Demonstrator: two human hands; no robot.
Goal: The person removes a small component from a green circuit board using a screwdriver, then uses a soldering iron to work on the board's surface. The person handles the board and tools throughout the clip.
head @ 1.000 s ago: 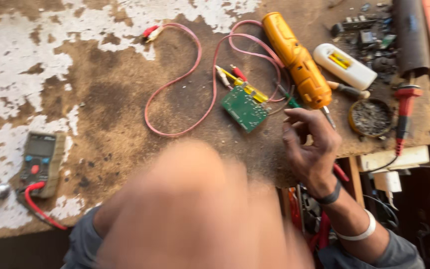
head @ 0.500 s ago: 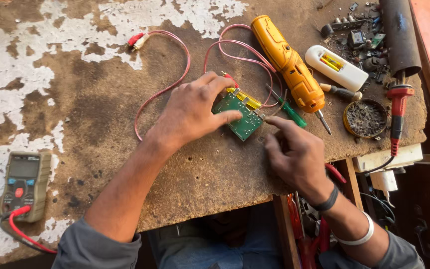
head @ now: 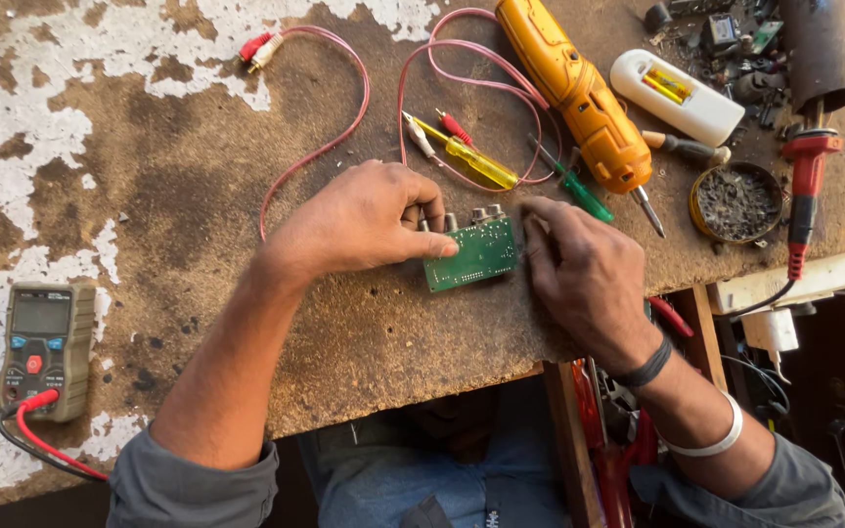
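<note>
Both hands pinch a small green circuit board [head: 471, 254] between them at the middle of the workbench [head: 198, 215]: the left hand [head: 364, 220] curls over the board's left end, thumb pressed flat along its face, and the right hand [head: 579, 269] grips the right edge with bent fingers. The board is a thin rectangle with round metal sockets along its upper edge. The bench top is rough brown wood with flaking white paint. Just beyond lie a looping pink cable [head: 344, 117], a glossy yellow-orange power screwdriver [head: 579, 93], a green-handled screwdriver [head: 584, 196] and a round tin of grey dross [head: 735, 200]. A boxy olive multimeter [head: 46, 347] sits far left.
</note>
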